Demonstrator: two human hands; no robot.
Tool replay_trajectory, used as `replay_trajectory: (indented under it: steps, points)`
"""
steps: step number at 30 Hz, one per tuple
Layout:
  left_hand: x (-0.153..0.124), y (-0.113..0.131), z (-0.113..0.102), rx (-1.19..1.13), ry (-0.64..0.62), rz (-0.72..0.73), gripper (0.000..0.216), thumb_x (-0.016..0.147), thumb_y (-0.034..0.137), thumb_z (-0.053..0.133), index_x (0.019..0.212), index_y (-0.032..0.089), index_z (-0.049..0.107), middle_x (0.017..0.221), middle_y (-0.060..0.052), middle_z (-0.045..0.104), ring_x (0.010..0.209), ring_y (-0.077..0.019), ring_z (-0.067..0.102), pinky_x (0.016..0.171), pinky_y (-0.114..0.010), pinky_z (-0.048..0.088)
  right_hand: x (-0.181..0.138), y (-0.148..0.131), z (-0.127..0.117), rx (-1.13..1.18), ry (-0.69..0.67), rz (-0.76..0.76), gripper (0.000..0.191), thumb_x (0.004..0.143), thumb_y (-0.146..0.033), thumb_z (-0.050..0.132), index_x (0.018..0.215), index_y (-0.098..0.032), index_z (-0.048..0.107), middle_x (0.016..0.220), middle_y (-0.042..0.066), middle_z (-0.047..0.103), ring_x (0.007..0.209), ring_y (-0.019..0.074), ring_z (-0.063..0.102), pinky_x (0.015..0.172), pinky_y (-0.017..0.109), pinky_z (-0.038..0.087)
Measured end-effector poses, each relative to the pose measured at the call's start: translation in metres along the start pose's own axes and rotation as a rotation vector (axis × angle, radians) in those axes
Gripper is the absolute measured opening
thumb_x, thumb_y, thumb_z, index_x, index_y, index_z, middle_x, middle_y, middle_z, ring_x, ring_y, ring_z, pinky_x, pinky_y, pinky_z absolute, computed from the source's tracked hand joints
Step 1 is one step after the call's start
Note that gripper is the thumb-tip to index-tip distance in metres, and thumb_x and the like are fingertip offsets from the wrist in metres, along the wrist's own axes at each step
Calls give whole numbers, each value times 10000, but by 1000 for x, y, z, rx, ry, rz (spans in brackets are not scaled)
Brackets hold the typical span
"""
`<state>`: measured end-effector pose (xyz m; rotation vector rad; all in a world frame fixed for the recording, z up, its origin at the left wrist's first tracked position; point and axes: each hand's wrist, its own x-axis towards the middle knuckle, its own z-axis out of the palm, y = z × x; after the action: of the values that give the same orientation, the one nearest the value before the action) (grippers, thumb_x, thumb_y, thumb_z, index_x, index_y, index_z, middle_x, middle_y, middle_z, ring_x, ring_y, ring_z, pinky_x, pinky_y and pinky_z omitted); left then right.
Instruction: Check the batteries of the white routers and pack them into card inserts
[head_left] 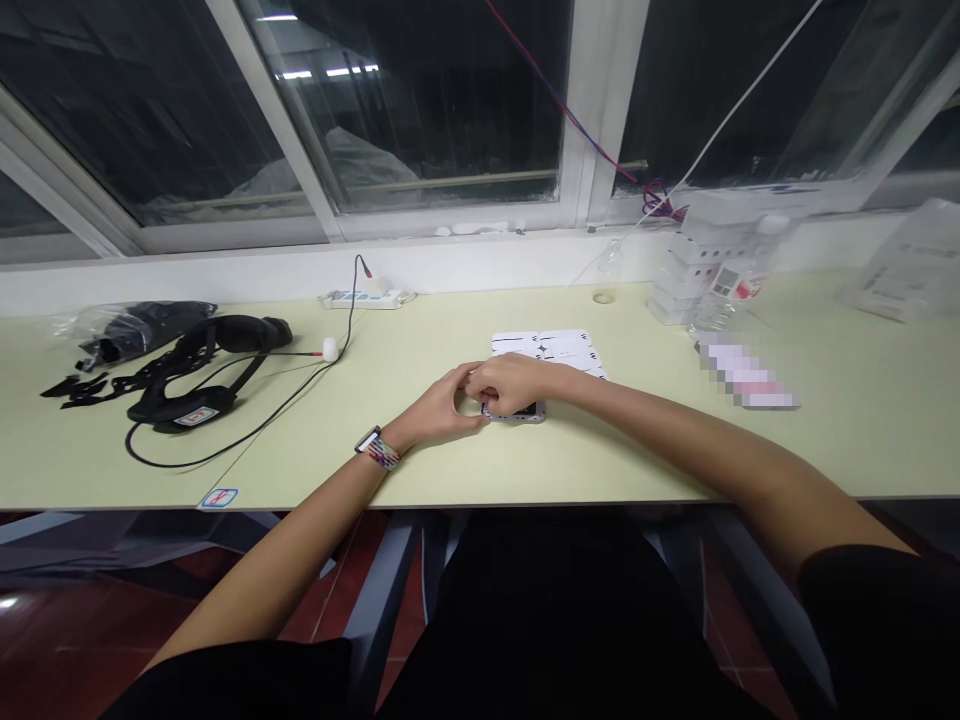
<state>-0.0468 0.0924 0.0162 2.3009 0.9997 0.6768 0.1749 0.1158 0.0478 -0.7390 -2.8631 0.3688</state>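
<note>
A small flat case [532, 412] with a pale rim and a dark inside lies on the table, largely hidden by my hands. My left hand [442, 405] curves round its left end, thumb at the near corner and fingers at the far side. Over the case's left part, my right hand [506, 382] is closed in a pinch, fingers curled under. Whatever sits between those fingertips is hidden. White cards [570, 348] with black markings lie flat just behind my hands, partly covered by the right wrist.
On the left lie a black headset [180, 405] with a cable, a bagged dark item [142, 325] and a power strip [367, 298]. To the right stand stacked white boxes [675, 285], a clear bottle [727, 290], a partly blurred packet [746, 375] and a plastic bag [911, 265].
</note>
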Motion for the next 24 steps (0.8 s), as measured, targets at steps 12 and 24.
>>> replay_trajectory:
  steps: [12,24]
  points:
    - [1,-3,1,21,3,-18,690,823,370,824,1454,214,593,1405,-108,723,1273,-352,709,1105,-471,577,-1,-2,-22,86,92,-16,124,762,-99,582,751,-216,543,740,-27,584,661,143,422,636,338,226]
    - [0,-3,0,-3,-31,-12,866,859,374,802,1637,253,442,1335,-88,744,1337,-312,688,1225,-507,496,-38,-8,1,-72,109,140,312,984,-444,673,1221,-258,752,1066,101,657,993,278,610,691,313,331]
